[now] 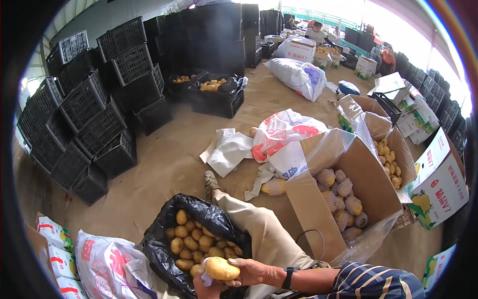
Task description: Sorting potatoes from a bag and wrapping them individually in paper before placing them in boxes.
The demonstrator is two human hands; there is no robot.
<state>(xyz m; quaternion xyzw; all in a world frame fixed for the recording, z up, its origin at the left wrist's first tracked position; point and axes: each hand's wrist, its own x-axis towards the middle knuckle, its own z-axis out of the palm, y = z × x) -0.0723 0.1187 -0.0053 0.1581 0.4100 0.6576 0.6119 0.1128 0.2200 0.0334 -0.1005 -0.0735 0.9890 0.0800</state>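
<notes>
A large yellow potato (222, 268) is held low in front of me, above a crate lined with a black plastic bag (158, 234). My right hand (251, 271) grips the potato at its right end, the fingers partly beneath it. At its left end my left hand (207, 290) is closed around a crumpled whitish piece of soft material (205, 278), pressed to the potato; its kind is hard to make out. Inside the black bag lie several loose potatoes (190, 242). To the right, an open cardboard box (318, 219) with a clear plastic liner holds potatoes in foam nets (343, 198).
A white and red sack (107, 264) stands left of the bag. Another sack (286, 132) and white sheets (230, 149) lie ahead on the floor. Stacked black crates (94, 114) line the left. Printed cartons (438, 187) stand at right. People (315, 34) are far back.
</notes>
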